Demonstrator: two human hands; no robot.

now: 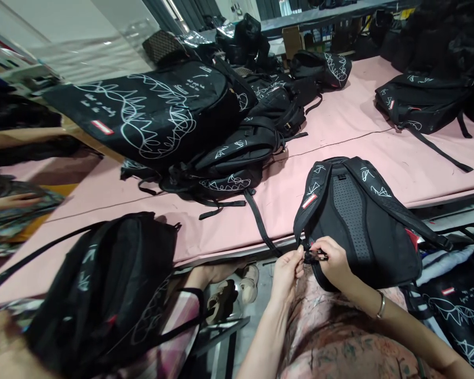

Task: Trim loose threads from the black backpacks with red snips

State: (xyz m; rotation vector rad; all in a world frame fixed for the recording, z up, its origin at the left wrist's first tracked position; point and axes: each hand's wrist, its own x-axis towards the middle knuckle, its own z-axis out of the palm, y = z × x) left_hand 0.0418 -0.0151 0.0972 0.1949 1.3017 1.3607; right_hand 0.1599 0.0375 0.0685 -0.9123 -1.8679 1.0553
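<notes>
A black backpack (339,221) with white scribble prints leans against the table edge, back panel and shoulder straps facing me. At its lower left corner, my left hand (287,271) pinches the end of a black strap. Close beside it, my right hand (334,263) is closed around a small dark piece with shiny spots, against the strap's lower end. Whether that piece is a buckle or a small tool, I cannot tell. The fingertips of both hands almost meet there. A red tag (411,239) sticks out from the bag's right side.
Several printed black backpacks are heaped on the pink-covered table (284,179). Another backpack (422,100) lies at the far right. At left, a co-worker's blurred hand (3,342) is by a black backpack (114,295). More printed black material (458,310) is at lower right.
</notes>
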